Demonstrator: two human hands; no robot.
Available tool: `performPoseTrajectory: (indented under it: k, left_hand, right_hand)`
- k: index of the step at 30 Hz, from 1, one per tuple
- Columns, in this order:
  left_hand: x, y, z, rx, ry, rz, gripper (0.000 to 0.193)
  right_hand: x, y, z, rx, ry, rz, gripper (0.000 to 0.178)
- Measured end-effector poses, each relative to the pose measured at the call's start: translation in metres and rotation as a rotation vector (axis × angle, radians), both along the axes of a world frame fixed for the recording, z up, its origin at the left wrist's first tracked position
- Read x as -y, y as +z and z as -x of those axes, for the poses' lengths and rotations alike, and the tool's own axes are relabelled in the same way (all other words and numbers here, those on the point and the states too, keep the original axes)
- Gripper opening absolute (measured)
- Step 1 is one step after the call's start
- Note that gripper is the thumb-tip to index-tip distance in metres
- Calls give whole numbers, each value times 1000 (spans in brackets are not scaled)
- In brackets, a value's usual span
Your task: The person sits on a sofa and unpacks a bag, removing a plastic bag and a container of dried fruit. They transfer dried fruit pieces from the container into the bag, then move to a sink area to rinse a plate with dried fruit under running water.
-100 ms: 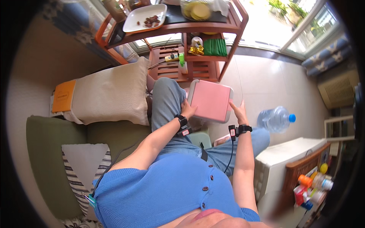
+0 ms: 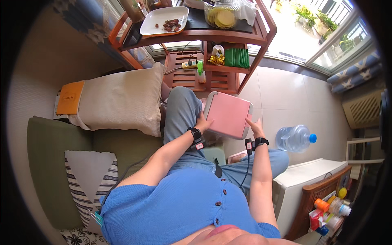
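Note:
A pink box with grey rounded edges is between my hands, above the floor in front of my knees, slightly tilted. My left hand holds its near left corner, thumb on the pink face and the other fingers mostly hidden. My right hand grips its right grey edge, with the thumb near the pink face and the fingers along the side. Both wrists wear black straps with small devices, and a cable runs from the right one. Below the box, between my legs, is a pale green stool-like surface.
A wooden trolley ahead carries a white tray of dark red pieces and a clear container. To the right, a large water bottle lies on the tiles beyond my knee. A covered cushion sits at left on the green sofa.
The view has shifted slightly, so the trolley appears further right and lower. The box sits a little lower and more turned, and my right thumb now overlaps its edge.

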State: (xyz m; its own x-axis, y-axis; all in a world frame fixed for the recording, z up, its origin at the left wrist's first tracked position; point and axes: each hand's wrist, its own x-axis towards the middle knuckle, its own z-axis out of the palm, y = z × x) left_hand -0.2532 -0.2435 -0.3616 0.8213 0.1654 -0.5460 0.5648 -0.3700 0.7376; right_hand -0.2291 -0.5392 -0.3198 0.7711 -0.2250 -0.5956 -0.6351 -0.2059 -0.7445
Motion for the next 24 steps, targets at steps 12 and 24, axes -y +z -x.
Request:
performPoseTrajectory:
  k: [12, 24]
  left_hand:
    - [125, -1, -123, 320, -789, -145, 85]
    - [245, 68, -216, 694, -655, -118, 66]
  right_hand:
    - [73, -34, 88, -260, -490, -527, 70]
    - [112, -47, -93, -141, -597, -609, 66]
